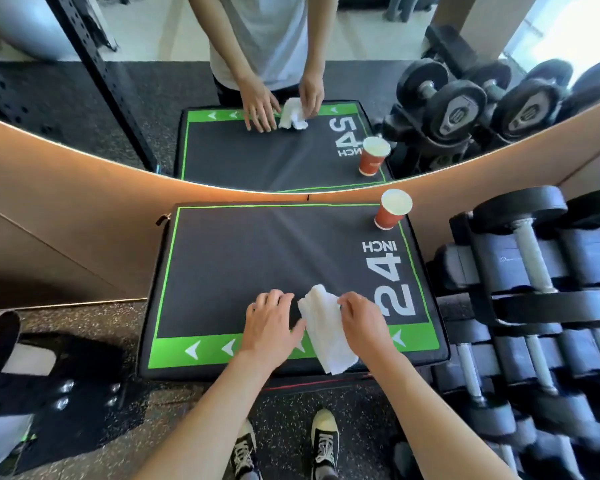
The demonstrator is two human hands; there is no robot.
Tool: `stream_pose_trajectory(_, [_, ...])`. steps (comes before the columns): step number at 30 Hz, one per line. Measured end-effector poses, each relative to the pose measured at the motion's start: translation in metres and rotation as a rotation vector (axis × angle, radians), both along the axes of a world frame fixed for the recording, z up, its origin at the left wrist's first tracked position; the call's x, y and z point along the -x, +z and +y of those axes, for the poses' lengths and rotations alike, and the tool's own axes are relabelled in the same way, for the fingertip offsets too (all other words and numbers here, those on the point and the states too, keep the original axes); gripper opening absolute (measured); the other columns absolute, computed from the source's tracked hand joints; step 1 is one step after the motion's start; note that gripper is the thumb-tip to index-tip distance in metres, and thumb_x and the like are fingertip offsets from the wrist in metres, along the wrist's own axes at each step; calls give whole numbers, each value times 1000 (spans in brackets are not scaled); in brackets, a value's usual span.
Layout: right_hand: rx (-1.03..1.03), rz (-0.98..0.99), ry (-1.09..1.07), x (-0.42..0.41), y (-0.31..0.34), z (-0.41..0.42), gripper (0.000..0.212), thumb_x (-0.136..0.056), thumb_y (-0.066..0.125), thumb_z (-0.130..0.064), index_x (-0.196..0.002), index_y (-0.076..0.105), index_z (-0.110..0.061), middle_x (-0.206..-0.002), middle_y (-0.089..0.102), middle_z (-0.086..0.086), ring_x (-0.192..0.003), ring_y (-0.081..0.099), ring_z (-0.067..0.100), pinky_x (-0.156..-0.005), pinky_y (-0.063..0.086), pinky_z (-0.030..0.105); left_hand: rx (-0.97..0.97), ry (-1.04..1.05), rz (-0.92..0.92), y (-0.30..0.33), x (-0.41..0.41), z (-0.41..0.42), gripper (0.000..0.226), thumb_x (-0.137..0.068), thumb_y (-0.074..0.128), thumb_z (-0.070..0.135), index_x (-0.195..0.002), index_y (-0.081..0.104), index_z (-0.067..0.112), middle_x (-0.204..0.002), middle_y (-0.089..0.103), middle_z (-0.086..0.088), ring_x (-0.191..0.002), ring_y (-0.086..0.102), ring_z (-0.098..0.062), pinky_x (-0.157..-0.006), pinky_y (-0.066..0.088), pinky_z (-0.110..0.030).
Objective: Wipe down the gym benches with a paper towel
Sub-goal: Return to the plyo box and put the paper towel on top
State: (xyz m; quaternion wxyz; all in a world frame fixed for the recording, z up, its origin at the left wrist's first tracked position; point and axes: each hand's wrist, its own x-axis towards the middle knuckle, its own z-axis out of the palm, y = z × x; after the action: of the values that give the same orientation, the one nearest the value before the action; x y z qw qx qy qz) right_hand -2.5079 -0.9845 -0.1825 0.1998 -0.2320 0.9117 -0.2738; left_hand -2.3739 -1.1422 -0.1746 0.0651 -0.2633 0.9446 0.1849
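Observation:
A black padded box (229, 258) with a green border and white "24 INCH" lettering stands in front of me against a mirrored wall. A folded white paper towel (326, 327) lies on its near edge. My right hand (362, 323) pinches the towel's right side with curled fingers. To the towel's left, my left hand (271, 323) rests on the pad with fingers spread, its thumb touching the towel's edge.
A red paper cup (392, 209) stands on the box's far right corner. A rack of black dumbbells (534, 271) fills the right side. A black perforated rack post (32, 386) stands at the lower left. The mirror (274, 98) reflects the scene. My shoes (323, 441) are on speckled rubber floor.

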Motion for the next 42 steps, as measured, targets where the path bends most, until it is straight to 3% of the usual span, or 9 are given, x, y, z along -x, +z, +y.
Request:
stream_pose_trajectory(6, [-57, -59, 20, 19, 2, -8, 16, -94, 64, -17, -108, 59, -22, -87, 63, -5, -76, 58, 14, -58, 41, 25, 29, -54, 3, -3, 28, 3, 46, -101, 48, 55, -137, 58, 28, -124, 52, 4, -115, 48, -23, -97, 43, -40])
stream_pose_trajectory(13, [-42, 6, 102, 19, -1, -15, 10, -87, 59, -10, -90, 62, -19, -87, 53, -4, -76, 54, 21, -60, 41, 31, 40, 29, 3, -7, 37, 13, 26, -104, 51, 42, -118, 61, 23, -123, 54, 3, -115, 50, -22, -97, 41, -37])
stream_pose_trajectory(18, [-46, -44, 51, 30, 2, -7, 12, -84, 62, -15, -87, 53, -23, -75, 61, -3, -63, 56, 19, -55, 45, 35, 13, 113, 38, 0, 31, 9, 16, -106, 45, 31, -95, 53, 23, -106, 55, 5, -104, 53, -22, -88, 45, -38])
stream_pose_trajectory(21, [-44, -84, 27, 40, 8, -7, 16, -83, 60, -14, -89, 53, -27, -75, 66, -2, -58, 66, 21, -54, 54, 38, -17, 118, 68, 3, 25, 3, 16, -104, 48, 23, -89, 46, 21, -92, 54, 6, -92, 53, -23, -80, 45, -39])
stream_pose_trajectory(25, [-48, -18, 64, 62, 16, -31, 18, -87, 54, -11, -100, 57, -24, -80, 65, -1, -68, 65, 26, -54, 46, 31, -49, 152, 61, 6, 25, -2, 15, -102, 50, 18, -88, 44, 19, -84, 56, 5, -85, 48, -24, -77, 44, -41])
stream_pose_trajectory(30, [-36, 45, 118, 74, 15, -60, 27, -93, 47, -7, -114, 59, -19, -94, 63, -2, -86, 60, 25, -69, 44, 32, -52, 171, 90, 6, 23, -7, 12, -102, 54, 20, -92, 47, 20, -90, 57, 4, -89, 53, -24, -80, 46, -40])
stream_pose_trajectory(33, [-22, 26, 115, 72, 13, -58, 20, -93, 57, -16, -113, 57, -19, -94, 63, -2, -85, 61, 25, -72, 50, 36, 50, 127, 141, 9, 21, -4, 13, -98, 60, 21, -110, 55, 21, -109, 57, 2, -100, 55, -25, -82, 48, -39])
stream_pose_trajectory(38, [-67, -43, 88, 62, 6, -31, 27, -85, 65, -18, -111, 59, -23, -84, 66, -8, -82, 62, 19, -69, 51, 33, 68, -331, 305, 8, 14, 24, 44, -80, 72, 21, -123, 63, 20, -131, 58, -3, -117, 57, -28, -93, 50, -43])
stream_pose_trajectory(42, [-14, -92, 46, 47, 0, -17, 25, -82, 69, -16, -104, 61, -25, -78, 64, -9, -72, 58, 10, -58, 43, 25, 40, -408, 247, -6, 8, 38, 48, -83, 72, 27, -129, 60, 23, -138, 54, -3, -122, 54, -26, -102, 51, -42])
